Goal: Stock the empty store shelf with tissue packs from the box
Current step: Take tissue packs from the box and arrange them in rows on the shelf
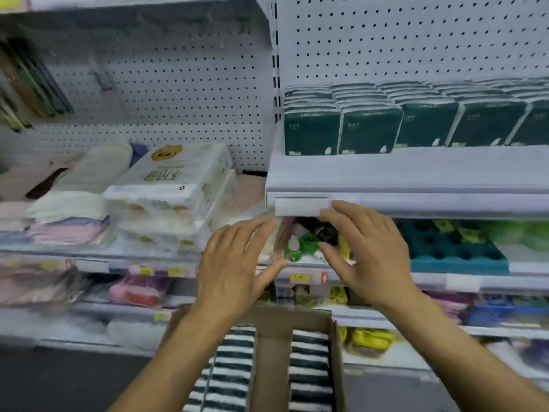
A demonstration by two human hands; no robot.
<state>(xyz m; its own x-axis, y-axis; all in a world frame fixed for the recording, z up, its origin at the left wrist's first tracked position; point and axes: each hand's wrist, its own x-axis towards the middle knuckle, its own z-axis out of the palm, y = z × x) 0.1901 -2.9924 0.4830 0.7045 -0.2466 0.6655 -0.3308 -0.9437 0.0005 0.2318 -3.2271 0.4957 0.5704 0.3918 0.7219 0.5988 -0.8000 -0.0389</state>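
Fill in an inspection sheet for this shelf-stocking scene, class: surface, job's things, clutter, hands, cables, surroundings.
Surface: white shelf, front strip bare.
Job's things: dark green tissue packs in a row at the shelf's back; cardboard box below holds two striped stacks with a gap between.
Clutter: nothing seen on the shelf.
Hands: left hand and right hand open, empty, between box and shelf.
Cables: nothing seen.
Surroundings: white pegboard; white packs on the neighbouring shelf.

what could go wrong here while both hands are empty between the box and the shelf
The dark green tissue packs stand upright in tight rows near the shelf front; pushing more in could tip one off. Both the left hand and right hand hover beside loose goods one level down and could knock them while reaching for the box.
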